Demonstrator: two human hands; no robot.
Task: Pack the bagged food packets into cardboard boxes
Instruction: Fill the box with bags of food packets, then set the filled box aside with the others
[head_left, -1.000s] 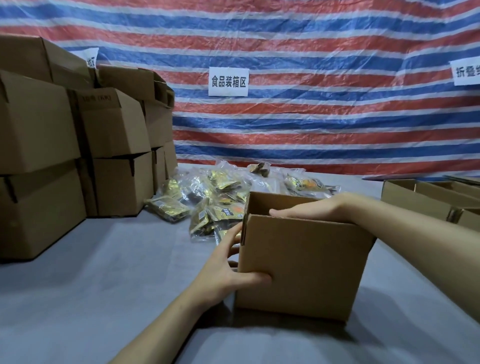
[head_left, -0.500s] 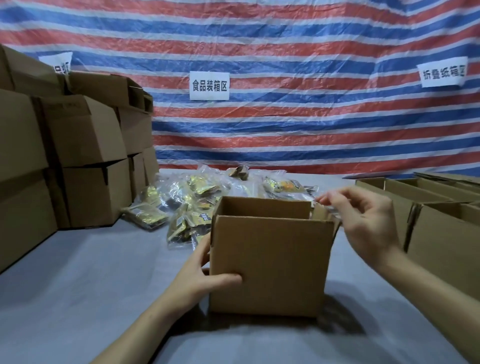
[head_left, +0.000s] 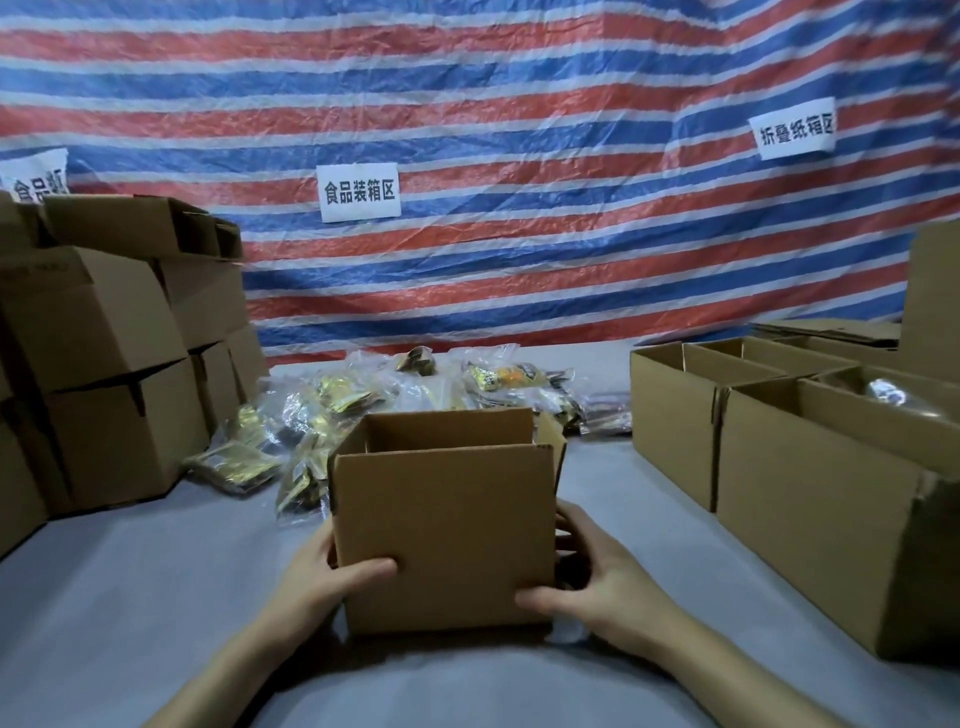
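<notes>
Dim, flat indoor light through a wide, slightly soft lens.

No lamp shows. The light is low and diffuse, and leaves the grey surface (head_left: 156, 597) evenly dull. The open brown cardboard box (head_left: 441, 519) casts a soft dark shadow along its base. A deeper pocket of shade sits between its side and the right hand (head_left: 597, 577). Gaps in the stacked brown cardboard boxes (head_left: 104, 338) on the left go almost black. Small glints catch on the clear plastic bags of food packets (head_left: 363, 400), and a faint sheen runs along the creases of the red, white and blue striped tarpaulin (head_left: 519, 104). Its stripes bow, and the boxes lean outward near both edges. The central white paper sign (head_left: 359, 192) reads clearly, but fine detail is smeared elsewhere.
</notes>
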